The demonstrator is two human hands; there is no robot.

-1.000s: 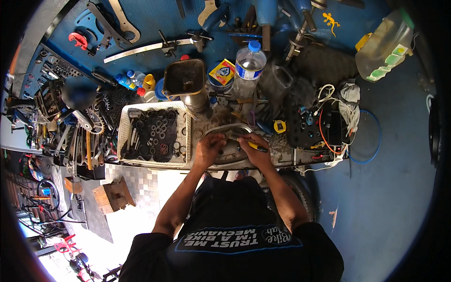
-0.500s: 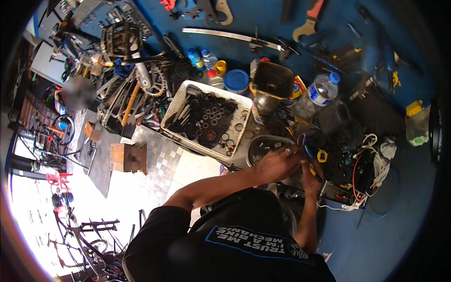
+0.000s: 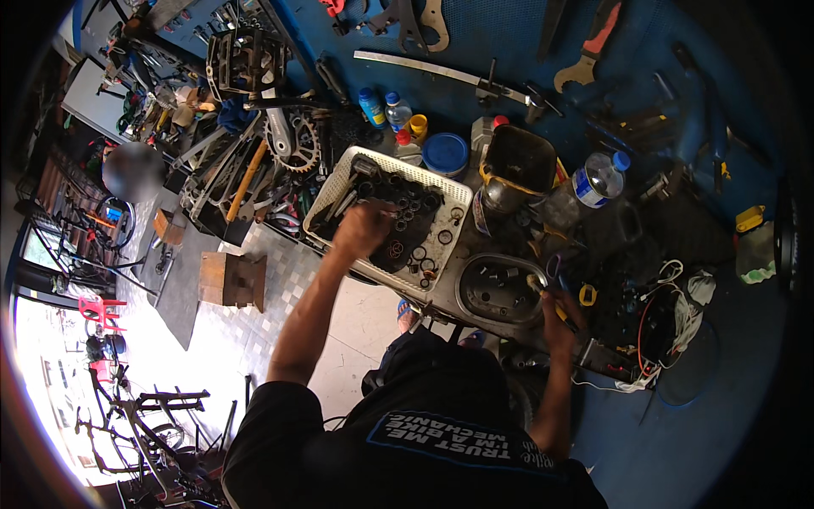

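Over the white plastic basket (image 3: 458, 229), my left hand (image 3: 365, 229) reaches down among small metal rings (image 3: 409, 206) and dark parts. Its fingers are bent together at the rings; what they pinch, if anything, is too small to make out. To the right, my right hand (image 3: 557, 321) is closed round a slim tool with a yellow and black handle (image 3: 565, 316). A pale tip (image 3: 534, 282) shows above that hand, at the right rim of an oval metal tray (image 3: 462, 293). Several small parts (image 3: 500, 273) lie in the tray.
Behind the basket stand bottles (image 3: 371, 108), a blue-lidded tub (image 3: 445, 154) and a dark open container (image 3: 519, 157). A clear bottle (image 3: 593, 182) leans at the right, near tangled cables (image 3: 678, 314). A crankset (image 3: 292, 140) and loose tools lie left. Tools hang on the blue wall (image 3: 475, 34).
My left hand has left my right hand beside the tray and moved left over the basket, uncovering the tray. My right hand stays near the tray's right side with the tool.
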